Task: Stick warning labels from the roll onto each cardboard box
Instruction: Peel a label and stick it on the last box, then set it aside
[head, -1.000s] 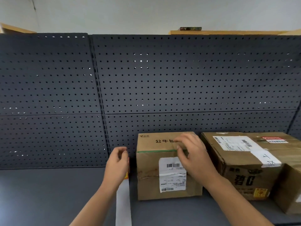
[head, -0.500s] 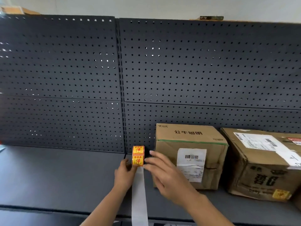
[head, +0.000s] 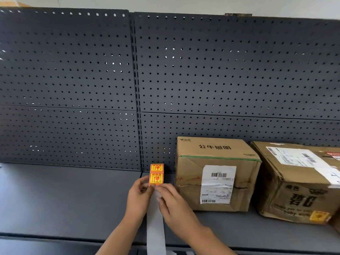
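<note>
Head view looks down on a dark shelf [head: 55, 196] backed by a pegboard [head: 73, 70], where both hands meet over the label roll [head: 156, 174], held up just left of the nearer cardboard box [head: 217, 173]. The left hand [head: 137, 197] grips the roll from its left side, fingers [head: 142, 183] curled round it so that two orange-and-yellow warning labels face the camera. The right hand [head: 176, 205] has its thumb and forefinger closed in a narrow pinch at the top of the bare backing strip [head: 155, 227], right under the lowest label, and the strip hangs down between the wrists past the shelf's front edge. Whether a fingertip has got under the label's edge is too small to tell. This looks like the peeling step: a fresh label is being worked loose, and none is yet free. The nearer box shows only a white shipping label [head: 218, 184] on its front and no warning sticker that I can see, so it is probably the one waiting. The second box [head: 298, 181], to the right, carries a small yellow sticker [head: 319, 217] low on its front, which looks much like those on the roll. Next, the right hand would need to lift the label's lower edge cleanly off the liner while the left steadies the roll, then carry it across to a bare patch of cardboard and press it flat.
</note>
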Demonstrator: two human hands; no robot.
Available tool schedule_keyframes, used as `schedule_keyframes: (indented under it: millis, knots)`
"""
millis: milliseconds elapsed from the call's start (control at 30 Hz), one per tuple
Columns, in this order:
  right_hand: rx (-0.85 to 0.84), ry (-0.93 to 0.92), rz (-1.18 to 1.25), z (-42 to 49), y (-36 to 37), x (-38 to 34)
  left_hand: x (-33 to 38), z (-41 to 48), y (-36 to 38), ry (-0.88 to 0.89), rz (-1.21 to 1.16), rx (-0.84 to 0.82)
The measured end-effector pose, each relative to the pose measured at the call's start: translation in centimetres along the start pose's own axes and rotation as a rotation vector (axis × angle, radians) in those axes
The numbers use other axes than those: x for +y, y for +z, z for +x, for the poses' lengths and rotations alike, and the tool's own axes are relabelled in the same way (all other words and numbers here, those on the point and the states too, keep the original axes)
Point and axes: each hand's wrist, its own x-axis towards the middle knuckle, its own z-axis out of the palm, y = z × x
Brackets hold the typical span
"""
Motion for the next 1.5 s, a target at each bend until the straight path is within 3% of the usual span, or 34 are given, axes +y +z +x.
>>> schedule_keyframes:
  millis: [333, 800, 967, 1500]
  knots:
    - [0.078, 0.174, -0.033, 2.0, 3.7, 0.9, 0.1, -1.7, -1.7, 0.004, 0.003, -0.048]
    - [0.178, 0.141, -0.048, 3.6, 4.6, 1.3, -0.2, -1.8, -2.9, 0.068, 0.215, -0.116]
    - [0.233, 0.083, 0.045, 3.1, 4.3, 1.1, 0.6, -2.1, -3.0, 0.083, 0.167, -0.082]
    - [0.216, 0.070, 0.003, 3.2, 4.3, 1.7, 1.5, -3.4, -3.0, 0.094, 0.116, -0.059]
